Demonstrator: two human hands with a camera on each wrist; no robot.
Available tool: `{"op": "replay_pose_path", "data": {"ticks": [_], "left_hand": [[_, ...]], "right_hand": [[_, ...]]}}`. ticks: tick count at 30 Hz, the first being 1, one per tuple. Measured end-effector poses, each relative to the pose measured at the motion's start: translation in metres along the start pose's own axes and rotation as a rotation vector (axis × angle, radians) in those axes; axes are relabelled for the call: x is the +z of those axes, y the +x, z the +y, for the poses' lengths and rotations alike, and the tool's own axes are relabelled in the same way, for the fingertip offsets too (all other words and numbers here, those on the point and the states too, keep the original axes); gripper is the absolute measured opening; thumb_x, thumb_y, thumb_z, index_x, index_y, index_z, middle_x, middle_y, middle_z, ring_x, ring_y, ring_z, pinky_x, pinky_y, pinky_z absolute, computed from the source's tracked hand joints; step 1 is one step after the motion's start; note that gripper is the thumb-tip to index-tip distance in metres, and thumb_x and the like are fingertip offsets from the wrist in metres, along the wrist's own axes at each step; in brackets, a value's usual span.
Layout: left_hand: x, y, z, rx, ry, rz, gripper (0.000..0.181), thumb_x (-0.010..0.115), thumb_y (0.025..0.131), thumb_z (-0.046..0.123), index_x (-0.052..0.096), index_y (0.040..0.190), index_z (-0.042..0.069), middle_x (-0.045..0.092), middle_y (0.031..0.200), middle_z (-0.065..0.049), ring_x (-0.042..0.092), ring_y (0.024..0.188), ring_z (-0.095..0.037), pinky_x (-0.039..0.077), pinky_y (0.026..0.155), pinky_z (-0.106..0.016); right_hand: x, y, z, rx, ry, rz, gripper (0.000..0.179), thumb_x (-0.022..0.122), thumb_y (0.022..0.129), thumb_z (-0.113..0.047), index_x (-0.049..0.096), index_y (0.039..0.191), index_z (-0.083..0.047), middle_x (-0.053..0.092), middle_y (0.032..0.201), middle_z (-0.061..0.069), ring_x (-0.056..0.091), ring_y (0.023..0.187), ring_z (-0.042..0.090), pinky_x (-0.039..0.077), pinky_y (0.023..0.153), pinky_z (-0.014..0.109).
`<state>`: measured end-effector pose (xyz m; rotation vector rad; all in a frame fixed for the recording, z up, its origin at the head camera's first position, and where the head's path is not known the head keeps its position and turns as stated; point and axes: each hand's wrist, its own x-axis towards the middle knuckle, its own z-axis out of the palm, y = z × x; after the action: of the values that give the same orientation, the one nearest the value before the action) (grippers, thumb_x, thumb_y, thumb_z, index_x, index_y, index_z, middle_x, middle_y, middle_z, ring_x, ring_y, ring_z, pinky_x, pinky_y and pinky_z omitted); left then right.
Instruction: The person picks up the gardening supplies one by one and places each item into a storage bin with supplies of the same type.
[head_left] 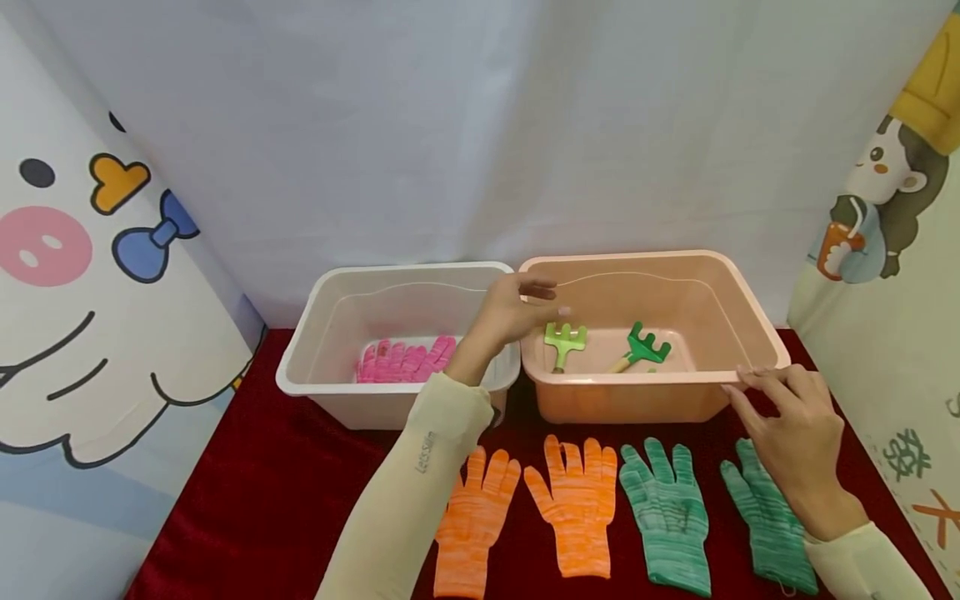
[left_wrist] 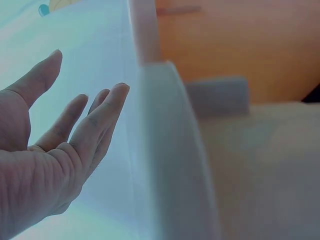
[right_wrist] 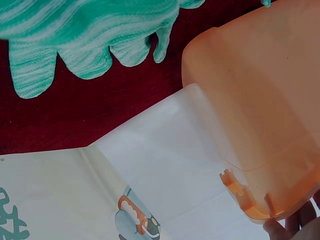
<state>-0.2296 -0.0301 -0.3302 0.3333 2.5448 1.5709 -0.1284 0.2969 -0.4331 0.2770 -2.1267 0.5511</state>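
Pinches with the right hand (head_left: 798, 429) the front right corner of the peach tub (head_left: 637, 404), with fingertips on the lip and thumb close under it. Holds the left hand (head_left: 510, 312) above the neighbouring edges of the peach tub and the white tub (head_left: 360, 408), with fingers loosely bent, thumb well apart from them, and only air in the grip. In the left wrist view, a wide opening between thumb and fingertips.

At the back of the red cloth (head_left: 285, 483), both tubs side by side, with rims nearly touching and the pale backdrop (head_left: 420, 150) just behind. Inside the peach tub, near its left end, a light green rake (head_left: 566, 340); about the middle, a dark green rake (head_left: 647, 348), with tub floor visible between and to the right. Inside the white tub, pink gloves (head_left: 408, 360).

In front, beyond a narrow strip of cloth, a row: left orange glove (head_left: 480, 517), right orange glove (head_left: 579, 517), left green glove (head_left: 667, 508) and right green glove (head_left: 772, 533), the last partly under the right hand and wrist. Wider room on the cloth left of the white tub, narrower at the right edge.
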Motion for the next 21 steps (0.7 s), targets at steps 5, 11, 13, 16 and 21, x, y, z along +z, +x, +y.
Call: {"op": "replay_pose_path", "data": {"ticks": [5, 11, 13, 16, 21], "left_hand": [[-0.009, -0.006, -0.007, 0.026, -0.028, 0.012, 0.043, 0.076, 0.078, 0.02, 0.062, 0.115, 0.004, 0.063, 0.11, -0.006, 0.058, 0.101, -0.02, 0.051, 0.077, -0.027], [-0.017, -0.015, -0.012, 0.012, -0.084, 0.041, 0.04, 0.075, 0.079, 0.018, 0.062, 0.114, 0.004, 0.062, 0.113, -0.008, 0.06, 0.1, -0.024, 0.051, 0.079, -0.029], [-0.019, -0.017, -0.014, 0.005, -0.079, 0.055, 0.039, 0.075, 0.079, 0.018, 0.062, 0.113, 0.005, 0.063, 0.113, -0.008, 0.061, 0.099, -0.023, 0.051, 0.08, -0.03], [-0.024, -0.02, -0.018, -0.006, -0.071, 0.074, 0.04, 0.075, 0.079, 0.018, 0.062, 0.115, 0.005, 0.064, 0.112, -0.007, 0.061, 0.098, -0.021, 0.051, 0.08, -0.031], [-0.033, -0.028, -0.027, -0.028, -0.079, 0.105, 0.045, 0.075, 0.079, 0.017, 0.06, 0.12, 0.007, 0.063, 0.112, -0.006, 0.06, 0.1, -0.022, 0.051, 0.08, -0.033]], "right_hand": [[0.0, 0.0, -0.001, -0.004, 0.0, 0.002, 0.045, 0.068, 0.08, -0.047, 0.073, 0.089, -0.003, 0.06, 0.082, 0.014, 0.051, 0.076, 0.035, 0.05, 0.069, 0.04], [0.002, -0.001, 0.001, -0.008, 0.024, 0.019, 0.058, 0.059, 0.082, -0.058, 0.073, 0.088, -0.002, 0.06, 0.082, 0.016, 0.051, 0.076, 0.037, 0.024, 0.085, 0.004], [0.003, -0.001, 0.001, -0.008, 0.03, 0.021, 0.059, 0.058, 0.081, -0.058, 0.073, 0.087, -0.001, 0.061, 0.082, 0.016, 0.05, 0.076, 0.037, 0.024, 0.084, 0.004], [0.002, -0.002, 0.001, -0.006, 0.02, 0.015, 0.058, 0.058, 0.082, -0.058, 0.073, 0.088, -0.002, 0.06, 0.082, 0.016, 0.05, 0.075, 0.037, 0.04, 0.078, 0.018], [0.0, -0.003, -0.001, -0.003, 0.002, 0.0, 0.039, 0.075, 0.076, -0.038, 0.073, 0.09, -0.002, 0.061, 0.084, 0.015, 0.05, 0.076, 0.037, 0.047, 0.064, 0.048]]}}
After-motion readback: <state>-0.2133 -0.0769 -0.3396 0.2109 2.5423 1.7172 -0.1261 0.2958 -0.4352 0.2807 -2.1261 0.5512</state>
